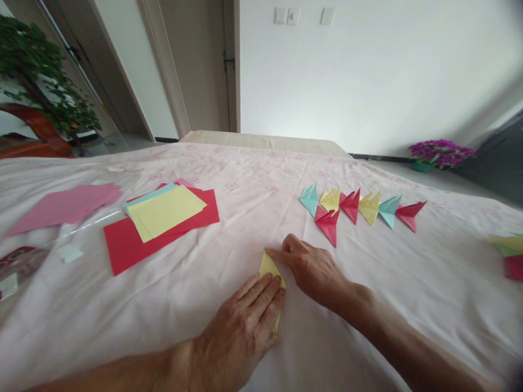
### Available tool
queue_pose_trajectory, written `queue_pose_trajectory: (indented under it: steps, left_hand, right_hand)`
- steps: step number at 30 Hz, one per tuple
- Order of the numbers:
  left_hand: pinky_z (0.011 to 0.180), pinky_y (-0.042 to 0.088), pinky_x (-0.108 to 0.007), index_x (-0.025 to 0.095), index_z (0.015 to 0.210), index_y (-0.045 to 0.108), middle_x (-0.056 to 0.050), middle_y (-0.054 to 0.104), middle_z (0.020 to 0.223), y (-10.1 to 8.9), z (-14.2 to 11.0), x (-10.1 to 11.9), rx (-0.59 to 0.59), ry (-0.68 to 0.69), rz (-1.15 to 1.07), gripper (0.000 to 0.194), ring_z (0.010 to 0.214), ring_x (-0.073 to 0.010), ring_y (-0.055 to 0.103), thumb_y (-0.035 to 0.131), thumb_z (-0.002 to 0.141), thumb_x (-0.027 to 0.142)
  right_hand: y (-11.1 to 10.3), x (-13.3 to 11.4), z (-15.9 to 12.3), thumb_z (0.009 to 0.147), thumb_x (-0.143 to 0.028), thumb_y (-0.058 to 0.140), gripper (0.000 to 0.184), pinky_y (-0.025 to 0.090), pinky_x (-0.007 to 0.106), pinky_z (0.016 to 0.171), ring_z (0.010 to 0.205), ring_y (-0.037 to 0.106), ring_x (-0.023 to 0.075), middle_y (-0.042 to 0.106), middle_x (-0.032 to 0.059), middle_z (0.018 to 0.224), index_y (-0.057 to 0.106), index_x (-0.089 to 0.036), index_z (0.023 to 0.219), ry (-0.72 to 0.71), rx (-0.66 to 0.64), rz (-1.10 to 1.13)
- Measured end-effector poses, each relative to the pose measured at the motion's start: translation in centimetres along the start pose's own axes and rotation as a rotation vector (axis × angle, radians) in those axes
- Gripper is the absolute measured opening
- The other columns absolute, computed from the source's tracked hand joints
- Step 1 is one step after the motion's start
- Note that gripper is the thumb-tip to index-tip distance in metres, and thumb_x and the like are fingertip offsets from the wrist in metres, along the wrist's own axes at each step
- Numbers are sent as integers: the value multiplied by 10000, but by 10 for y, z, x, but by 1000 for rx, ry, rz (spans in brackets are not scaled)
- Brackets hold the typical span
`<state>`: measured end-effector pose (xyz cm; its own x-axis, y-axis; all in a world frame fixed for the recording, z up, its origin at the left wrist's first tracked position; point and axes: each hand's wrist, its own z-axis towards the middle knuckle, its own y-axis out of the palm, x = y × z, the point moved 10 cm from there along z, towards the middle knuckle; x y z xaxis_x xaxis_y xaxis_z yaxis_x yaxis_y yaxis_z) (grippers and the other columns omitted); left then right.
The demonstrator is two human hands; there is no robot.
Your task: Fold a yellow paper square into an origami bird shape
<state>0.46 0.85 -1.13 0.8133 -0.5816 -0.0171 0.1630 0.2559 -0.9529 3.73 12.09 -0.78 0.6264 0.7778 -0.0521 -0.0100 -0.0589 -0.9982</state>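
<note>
Head view: a pale pink, flower-printed cloth [245, 218] is spread out under both hands and all the paper.
Folded yellow paper [269, 265]: a narrow, pointed piece flat on the cloth, in the near middle, partly hidden by the left hand.
Left hand [249, 321]: palm down, fingers nearly straight and close together, pressing on the folded yellow paper.
Right hand [312, 269]: index finger stretched to the paper's far tip, the other fingers curled in; whether it pinches anything, I cannot tell.
Folded pointed paper pieces [370, 208]: six in a slanting row beyond the right hand, light blue, yellow, red, yellow, light blue, red; a seventh, the red folded piece [328, 225], lies nearer.
Paper stack [167, 212]: yellow rectangular sheets over light blue and red ones, left of the hands.
Pink paper sheets [67, 207]: farther left.
Right edge: more coloured paper [514, 267], cut off by the frame.
Background: purple flowers [441, 151] in a green pot [422, 166], before a white wall [368, 76].
</note>
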Motion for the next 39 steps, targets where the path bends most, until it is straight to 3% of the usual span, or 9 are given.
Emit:
queue_pose_trajectory:
  steps: [8,14,17,20,31,34,36,37,39]
  left_hand:
    - [1130,313,-426,109,1401,407,-141,427,1471,1,-4,9,-89,-16,-39,587,1350,-294,397,468,931,456]
    - [1129,320,-418,117,1378,434,-148,456,1449,-6,-5,10,-78,-30,-90,591,1351,-277,401,523,903,458]
    - [1139,305,-427,118,1393,412,-153,456,1448,-7,-7,10,-71,-39,-112,618,1366,-269,376,525,899,472]
    - [1142,302,-431,121,1420,373,-156,436,1462,-6,-10,11,-70,-52,-131,651,1378,-266,357,495,904,499]
    - [1115,347,-412,121,1407,384,-155,421,1472,-18,-24,26,-32,-36,-175,615,1369,-266,370,494,915,474]
    - [962,488,-345,154,1301,486,-109,608,1282,-24,-13,16,-51,-69,-262,434,1190,-222,564,541,919,351]
    - [743,544,-267,188,1058,600,-14,700,923,-23,-6,1,-89,-170,-287,152,836,-155,672,519,931,204]
    - [700,540,-261,184,932,612,-2,677,827,-23,-2,-4,-85,-192,-251,120,764,-151,658,497,930,151]
    - [759,541,-290,172,881,603,-31,664,881,-28,2,-5,-4,-176,-149,159,848,-169,644,478,918,82]
  right_hand:
    - [-11,-5,-2,953,-236,400,351,289,276,578,763,564,171,542,38,937,600,-395,1194,85,0,8]
    - [-8,5,4,969,-387,406,303,350,264,637,822,609,156,586,8,950,662,-390,1131,149,1,207]
    - [-12,8,2,896,-449,550,247,367,280,719,892,576,187,611,12,939,677,-356,1087,224,134,196]
    - [-8,1,0,832,-450,648,309,355,309,782,948,533,213,611,31,1000,640,-302,1103,256,199,178]
    - [-2,1,2,880,-457,591,263,311,321,815,946,507,201,607,19,991,571,-264,1057,262,270,184]
    - [-2,1,1,890,-450,578,258,305,322,818,955,498,201,603,22,1001,565,-261,1064,259,280,187]
    - [-2,1,0,890,-444,578,255,302,323,819,958,493,201,599,26,1004,564,-261,1067,261,285,188]
    - [-2,1,-1,889,-440,579,254,300,324,821,961,490,202,597,28,1005,564,-260,1068,263,287,188]
    - [-2,1,-1,889,-435,581,250,298,328,828,970,486,205,594,32,1008,565,-259,1066,268,295,188]
